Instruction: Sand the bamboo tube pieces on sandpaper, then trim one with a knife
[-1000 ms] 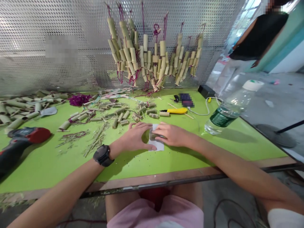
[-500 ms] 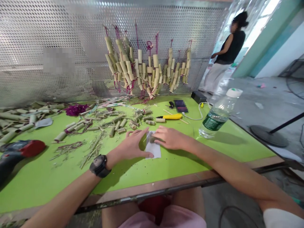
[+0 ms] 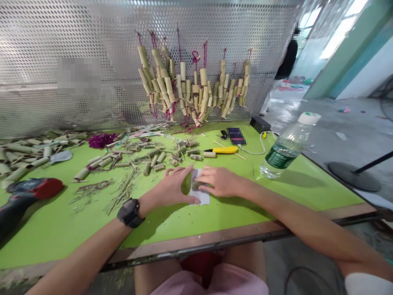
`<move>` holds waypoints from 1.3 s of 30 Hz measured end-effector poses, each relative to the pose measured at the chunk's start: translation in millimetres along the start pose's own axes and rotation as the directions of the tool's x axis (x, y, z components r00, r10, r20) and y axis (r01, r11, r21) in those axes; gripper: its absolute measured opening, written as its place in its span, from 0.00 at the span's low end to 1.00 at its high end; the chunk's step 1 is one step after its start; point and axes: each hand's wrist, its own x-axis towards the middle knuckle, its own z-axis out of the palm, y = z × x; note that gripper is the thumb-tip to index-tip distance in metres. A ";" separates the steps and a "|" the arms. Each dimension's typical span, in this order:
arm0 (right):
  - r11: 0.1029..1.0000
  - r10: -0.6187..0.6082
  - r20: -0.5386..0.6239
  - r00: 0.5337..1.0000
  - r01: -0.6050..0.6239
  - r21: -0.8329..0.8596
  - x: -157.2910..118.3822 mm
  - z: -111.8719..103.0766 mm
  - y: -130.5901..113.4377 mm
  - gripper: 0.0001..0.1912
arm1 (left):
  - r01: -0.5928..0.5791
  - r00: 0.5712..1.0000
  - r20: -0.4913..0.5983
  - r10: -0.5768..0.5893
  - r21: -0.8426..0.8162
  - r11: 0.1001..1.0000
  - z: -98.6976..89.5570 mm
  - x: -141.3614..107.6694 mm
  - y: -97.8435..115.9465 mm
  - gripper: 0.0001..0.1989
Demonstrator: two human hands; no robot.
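A small white sheet of paper (image 3: 204, 198) lies on the green tabletop in front of me. My left hand (image 3: 176, 187), with a black watch on its wrist, is spread along the sheet's left side, its thumb pressing the lower part and its fingertips at the upper edge. From the right, my right hand (image 3: 219, 181) reaches over the sheet, its fingers bent down onto a short, dull-green piece of bamboo (image 3: 195, 185). The fingers partly cover that piece. Several cut bamboo tubes (image 3: 196, 157) and a yellow utility knife (image 3: 225, 150) lie just beyond my hands.
A water bottle (image 3: 281, 153) stands right of my hands. At left lie a power drill (image 3: 37, 189), bamboo scraps (image 3: 123, 190) and purple string (image 3: 101, 140). Strung bamboo pieces (image 3: 202, 94) hang on the perforated metal panel (image 3: 116, 45). A phone (image 3: 236, 136) lies farther back, cable attached.
My right fingers have moved slightly toward me over the paper with the bamboo piece. My left hand stays put. The person in the background has moved left, partly behind the panel.
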 end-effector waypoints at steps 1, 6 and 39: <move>0.998 0.057 0.004 0.998 -0.056 -0.029 0.3 -0.9 1.4 0.16 | -0.004 1.000 -0.005 0.004 -0.001 1.000 0.3 0.2 -0.3 0.62; 0.997 0.062 -0.002 0.998 -0.062 -0.042 0.2 -2.5 1.7 0.15 | -0.018 0.999 -0.044 0.018 -0.016 1.000 1.5 0.2 -1.7 0.63; 0.973 0.199 -0.093 0.976 -0.186 0.135 -0.3 2.0 31.2 0.16 | 0.024 1.000 0.006 -0.024 0.016 1.000 -10.0 -4.1 9.8 0.59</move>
